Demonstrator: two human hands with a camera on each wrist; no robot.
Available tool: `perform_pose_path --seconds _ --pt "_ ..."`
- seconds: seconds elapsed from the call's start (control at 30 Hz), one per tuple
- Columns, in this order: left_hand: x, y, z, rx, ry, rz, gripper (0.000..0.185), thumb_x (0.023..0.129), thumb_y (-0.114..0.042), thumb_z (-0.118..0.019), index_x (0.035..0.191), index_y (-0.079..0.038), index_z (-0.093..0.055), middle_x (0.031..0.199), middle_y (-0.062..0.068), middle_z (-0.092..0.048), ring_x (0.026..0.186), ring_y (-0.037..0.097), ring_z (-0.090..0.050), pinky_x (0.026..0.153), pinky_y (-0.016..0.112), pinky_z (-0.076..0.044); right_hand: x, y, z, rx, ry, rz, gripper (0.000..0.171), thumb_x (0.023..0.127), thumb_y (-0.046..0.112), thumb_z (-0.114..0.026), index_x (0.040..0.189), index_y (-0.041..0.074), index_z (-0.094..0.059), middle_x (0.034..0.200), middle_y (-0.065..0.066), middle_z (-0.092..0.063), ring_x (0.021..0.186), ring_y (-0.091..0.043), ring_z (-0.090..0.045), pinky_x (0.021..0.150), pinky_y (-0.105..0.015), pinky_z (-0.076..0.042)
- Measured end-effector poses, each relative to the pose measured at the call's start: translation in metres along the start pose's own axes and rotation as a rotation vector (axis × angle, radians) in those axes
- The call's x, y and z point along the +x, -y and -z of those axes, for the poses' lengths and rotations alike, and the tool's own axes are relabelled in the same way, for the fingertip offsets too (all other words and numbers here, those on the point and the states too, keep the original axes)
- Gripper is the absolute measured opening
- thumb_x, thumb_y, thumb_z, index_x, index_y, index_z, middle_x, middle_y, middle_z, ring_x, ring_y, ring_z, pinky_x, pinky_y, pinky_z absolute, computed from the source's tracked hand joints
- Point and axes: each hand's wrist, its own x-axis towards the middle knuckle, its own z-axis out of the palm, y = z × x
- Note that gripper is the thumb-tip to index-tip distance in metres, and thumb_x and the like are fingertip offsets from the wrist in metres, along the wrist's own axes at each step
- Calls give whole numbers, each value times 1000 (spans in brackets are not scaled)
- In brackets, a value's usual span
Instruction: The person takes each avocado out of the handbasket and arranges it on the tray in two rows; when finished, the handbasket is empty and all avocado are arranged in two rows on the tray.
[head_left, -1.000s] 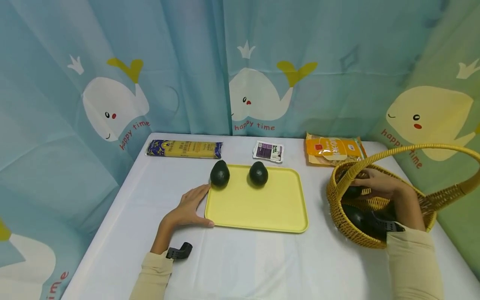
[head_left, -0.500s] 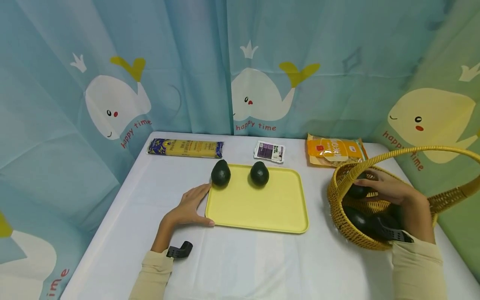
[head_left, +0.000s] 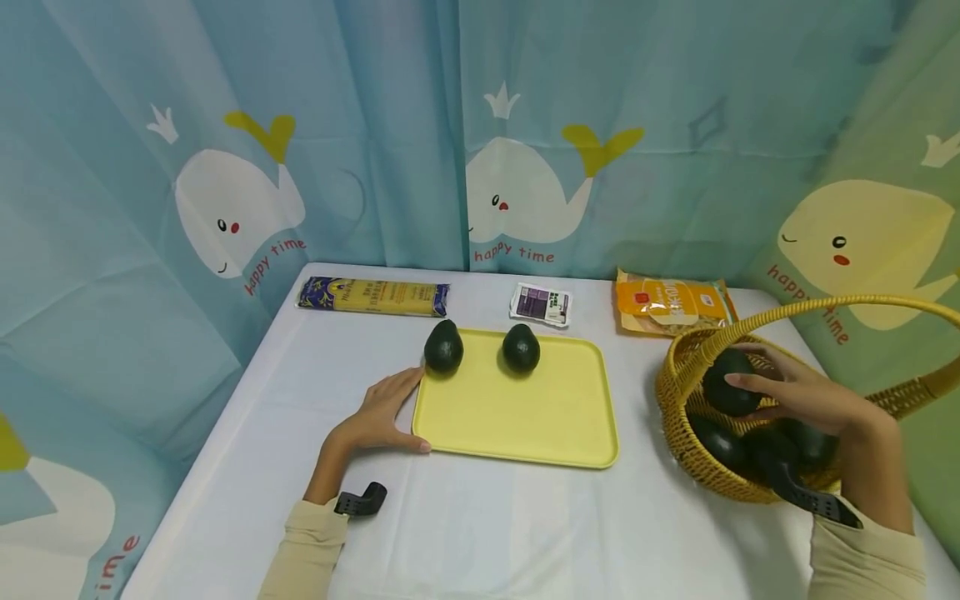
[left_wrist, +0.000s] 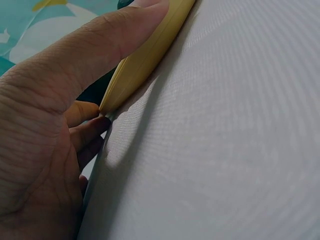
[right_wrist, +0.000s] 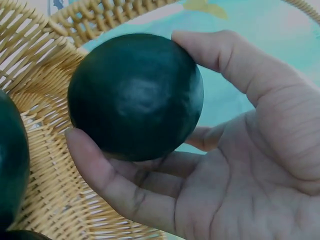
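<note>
In the wicker basket (head_left: 678, 433) on the right, my right hand (head_left: 817, 396) grips a dark green avocado (right_wrist: 135, 97) between thumb and fingers. More avocados (head_left: 716, 442) lie in the basket below it, partly hidden by the hand and wrist strap. My left hand (head_left: 375, 417) rests against the left side of the yellow tray (head_left: 517, 417), its thumb at the near corner and its fingers spread along the edge. Two avocados stand on the tray: one (head_left: 444, 347) at the far left corner, another (head_left: 521, 348) near the middle of the far edge.
Along the back of the white table lie a long yellow-and-blue packet (head_left: 373, 297), a small purple-and-white packet (head_left: 541, 304) and an orange bag (head_left: 675, 302). The basket's tall handle (head_left: 847, 302) arches over my right hand. Whale-printed curtains (head_left: 390, 125) surround the table.
My right hand has raised the avocado slightly inside the basket, and its wrist has shifted right. More of the held avocado shows now. The left hand and tray stay put.
</note>
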Motion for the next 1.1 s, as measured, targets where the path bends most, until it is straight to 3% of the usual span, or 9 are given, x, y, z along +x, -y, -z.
perform_pose_path --seconds 0.1,0.27,0.33,0.43,0.57,0.73,0.97,1.1 --pt "1 0 0 1 -4 0 124 63 -55 -84 157 -9 -18 162 14 -22 149 36 -18 118 60 -14 -8 4 -3 -31 -5 38 47 105 17 -45 145 19 -19 149 -31 -13 101 15 -51 76 -46 -59" --pt "1 -2 3 5 -4 7 124 62 -55 -84 157 -10 -18 162 13 -22 150 35 -18 119 59 -13 -19 13 -9 -104 14 115 50 104 8 -44 148 13 -20 133 5 -38 102 3 -59 73 -43 -60" --pt "1 -3 4 0 -2 8 124 62 -55 -84 157 -11 -17 162 13 -22 150 35 -17 119 59 -12 -23 15 -11 -121 24 122 51 104 6 -44 148 15 -21 128 11 -41 103 1 -60 72 -43 -60" --pt "2 -4 4 -4 -5 2 124 63 -56 -84 157 -10 -18 162 14 -23 149 36 -19 118 60 -13 -27 19 -15 -144 31 98 53 103 9 -46 148 23 -21 136 -1 -37 103 4 -58 72 -42 -60" --pt "2 -4 3 -8 -5 -5 124 63 -56 -84 157 -9 -19 161 15 -24 149 37 -20 117 61 -15 -34 22 -21 -248 22 103 56 103 13 -48 151 23 -21 144 -14 -23 107 12 -49 71 -35 -58" --pt "3 -4 2 -13 -8 -2 124 63 -55 -84 157 -10 -19 162 14 -23 149 36 -19 117 61 -14 -39 24 -29 -315 35 148 60 102 12 -49 154 18 -20 143 2 -24 111 14 -46 71 -29 -56" --pt "1 -4 2 -8 -2 4 124 62 -56 -84 157 -9 -19 161 14 -23 149 37 -19 118 60 -14 -38 27 -41 -166 191 224 61 100 1 -46 153 9 -17 135 10 -42 111 -1 -58 76 -29 -56" --pt "1 -3 1 -2 2 10 125 62 -57 -84 157 -9 -19 162 14 -23 149 36 -19 118 60 -14 -33 33 -49 -136 262 250 60 101 -1 -45 153 6 -16 135 12 -45 110 -10 -62 80 -27 -55"
